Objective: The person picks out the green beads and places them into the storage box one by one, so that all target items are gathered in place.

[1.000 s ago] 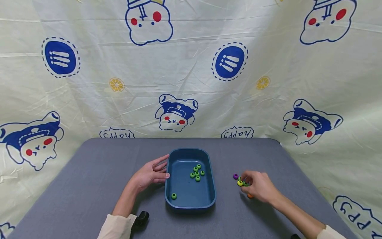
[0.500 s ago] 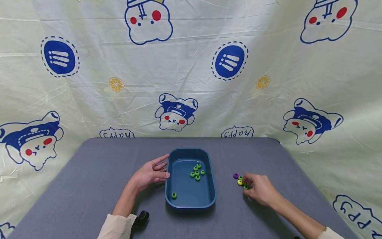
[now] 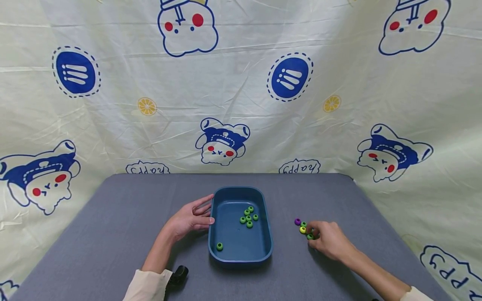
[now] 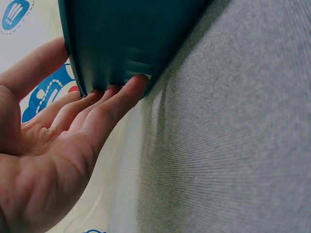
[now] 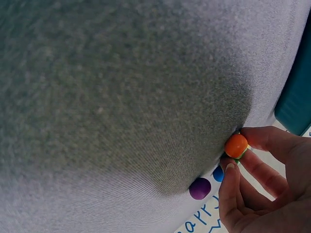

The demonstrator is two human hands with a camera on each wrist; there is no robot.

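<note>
My left hand (image 3: 190, 220) lies against the left side of a blue tray (image 3: 241, 262). In the left wrist view, its fingers stretch out to touch the tray's outer wall (image 4: 126, 34). Several green beads (image 3: 242, 220) lie inside the tray, one of them apart near the front left. To the tray's right, the curled thumb and fingers of my right hand (image 3: 331, 240) pinch a green bead (image 3: 310, 237). An orange bead (image 5: 236, 145) overlaps it in the right wrist view, right at the fingertips. Beside this hand are a yellow bead (image 3: 303, 230) and another green bead (image 3: 303, 224).
A purple bead (image 3: 297, 222) sits at the far end of the loose group. The right wrist view also shows a second purple bead (image 5: 199, 188) and a blue bead (image 5: 218, 174) by the fingers. Grey cloth (image 3: 150, 188) covers the table; a printed curtain (image 3: 241, 83) hangs behind.
My right hand has drawn slightly right and toward me, uncovering the far green bead; the orange bead is now hidden in the head view. The left hand and tray stay put.
</note>
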